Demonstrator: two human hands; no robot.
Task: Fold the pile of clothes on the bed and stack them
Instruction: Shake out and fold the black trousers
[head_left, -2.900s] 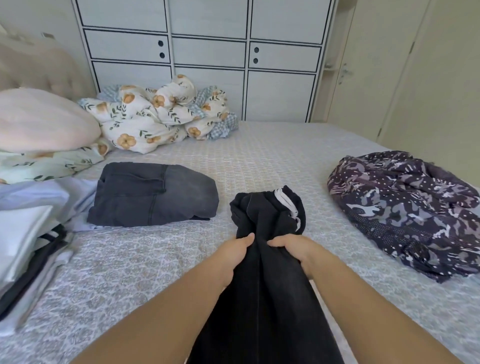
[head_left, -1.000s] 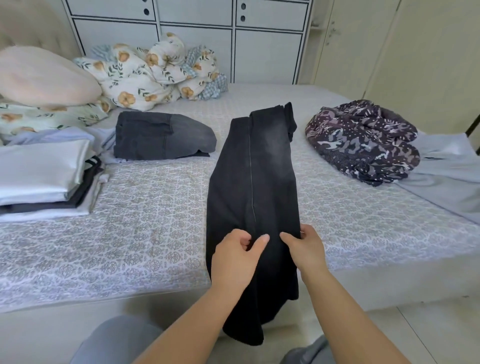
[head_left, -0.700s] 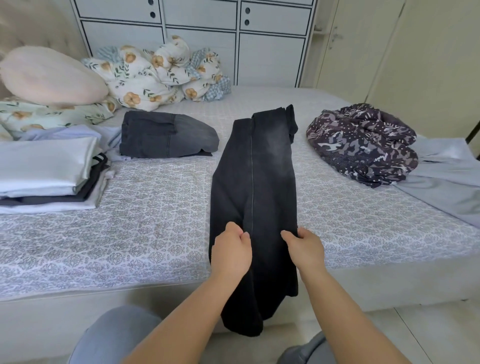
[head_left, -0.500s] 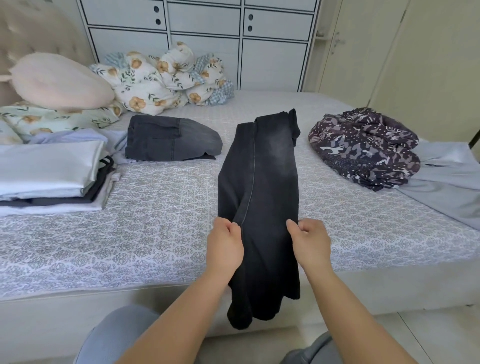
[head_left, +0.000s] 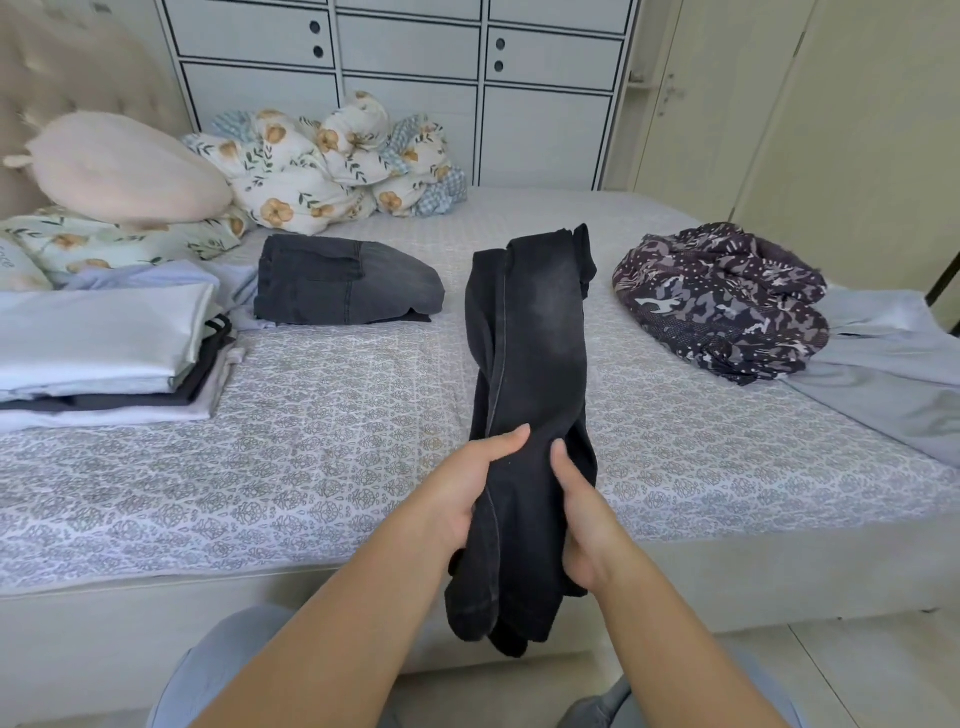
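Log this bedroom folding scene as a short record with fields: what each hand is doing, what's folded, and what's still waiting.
left hand: left hand grips the long black denim trousers
right hand: right hand grips the same trousers from the other side
trousers: laid lengthwise on the patterned grey bedspread, lower end hanging over the bed edge
folded: dark grey folded jeans; stack of pale folded clothes
unfolded: crumpled purple patterned garment

You have black trousers (head_left: 530, 332) laid lengthwise across the bed (head_left: 322, 457), folded leg on leg, leg ends hanging over the near edge. Left of them sit folded dark grey jeans (head_left: 343, 283) and a stack of folded clothes (head_left: 104, 353); right, an unfolded patterned garment (head_left: 722, 301) on a pale grey one (head_left: 893, 374).
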